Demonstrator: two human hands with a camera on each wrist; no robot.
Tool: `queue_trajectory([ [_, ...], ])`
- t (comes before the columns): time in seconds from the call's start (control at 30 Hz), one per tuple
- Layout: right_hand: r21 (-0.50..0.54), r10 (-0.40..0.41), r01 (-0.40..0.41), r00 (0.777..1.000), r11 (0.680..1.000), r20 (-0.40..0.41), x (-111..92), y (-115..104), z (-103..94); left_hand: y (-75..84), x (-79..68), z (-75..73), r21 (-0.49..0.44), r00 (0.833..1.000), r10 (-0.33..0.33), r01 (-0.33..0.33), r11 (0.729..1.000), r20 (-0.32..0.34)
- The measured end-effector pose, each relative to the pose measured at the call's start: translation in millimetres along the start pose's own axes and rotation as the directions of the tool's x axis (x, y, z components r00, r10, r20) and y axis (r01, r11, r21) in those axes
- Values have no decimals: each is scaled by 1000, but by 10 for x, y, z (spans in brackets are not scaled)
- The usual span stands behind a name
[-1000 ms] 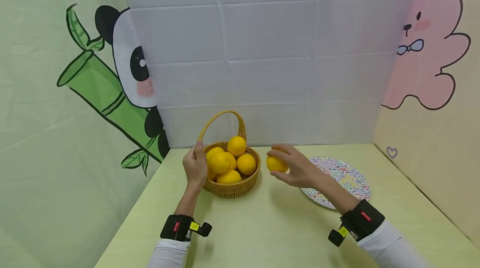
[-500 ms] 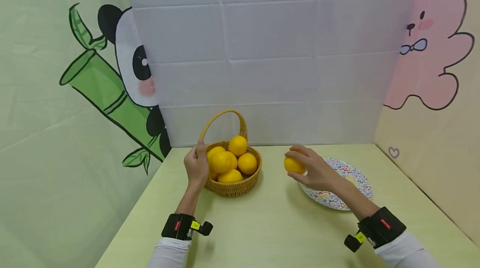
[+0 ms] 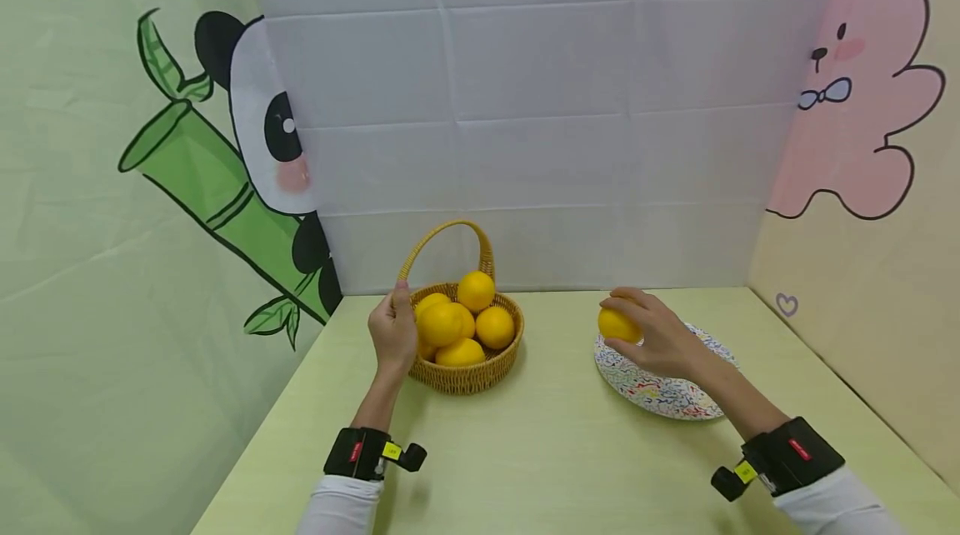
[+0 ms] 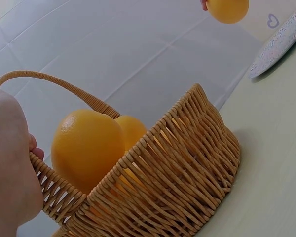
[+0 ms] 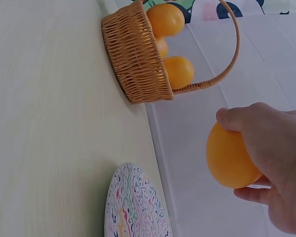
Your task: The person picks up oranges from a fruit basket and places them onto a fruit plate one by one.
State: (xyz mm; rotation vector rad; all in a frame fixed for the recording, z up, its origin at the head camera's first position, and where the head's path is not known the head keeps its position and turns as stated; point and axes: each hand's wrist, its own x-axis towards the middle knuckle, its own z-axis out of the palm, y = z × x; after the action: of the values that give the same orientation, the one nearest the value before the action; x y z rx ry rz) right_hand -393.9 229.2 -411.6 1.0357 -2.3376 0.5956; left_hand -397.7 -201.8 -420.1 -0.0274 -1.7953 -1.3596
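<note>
My left hand (image 3: 393, 332) grips the handle of a wicker basket (image 3: 463, 378) near its left base. Several oranges (image 3: 440, 324) are heaped inside, one of them resting high at the back. Between the thumb and fingers of my right hand (image 3: 660, 338) is another orange (image 5: 230, 157), held up in the air. It overlaps the far left rim of a round plate (image 3: 660, 393) with a colourful squiggle pattern in the head view. In the right wrist view the plate (image 5: 133, 205) lies below the hand, apart from the orange. Hand and forearm hide part of the plate.
The pale yellow-green table (image 3: 525, 460) runs back to a white cloth wall (image 3: 540, 143). Printed side panels stand left and right, with a panda and bamboo (image 3: 202, 160) and a pink bear (image 3: 855, 118). Bare tabletop lies between basket and plate.
My right hand has carried the orange rightward from beside the basket to over the plate's left part. The left hand keeps its grip, and the basket stays in place.
</note>
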Motion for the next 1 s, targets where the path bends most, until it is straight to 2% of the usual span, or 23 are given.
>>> queue_trajectory([
  [0.43, -35, 48, -48, 999, 998, 10, -167, 442, -157, 38, 0, 94, 26, 1000, -1, 2, 1000, -17],
  [0.7, -70, 68, -67, 998, 995, 13, -236, 744, -244, 37, 9, 164, 9, 999, 10, -10, 1000, -40],
  [1.0, -62, 123, -119, 990, 991, 74, -309, 1092, -275, 46, -21, 212, 28, 999, -11, 12, 1000, -32],
])
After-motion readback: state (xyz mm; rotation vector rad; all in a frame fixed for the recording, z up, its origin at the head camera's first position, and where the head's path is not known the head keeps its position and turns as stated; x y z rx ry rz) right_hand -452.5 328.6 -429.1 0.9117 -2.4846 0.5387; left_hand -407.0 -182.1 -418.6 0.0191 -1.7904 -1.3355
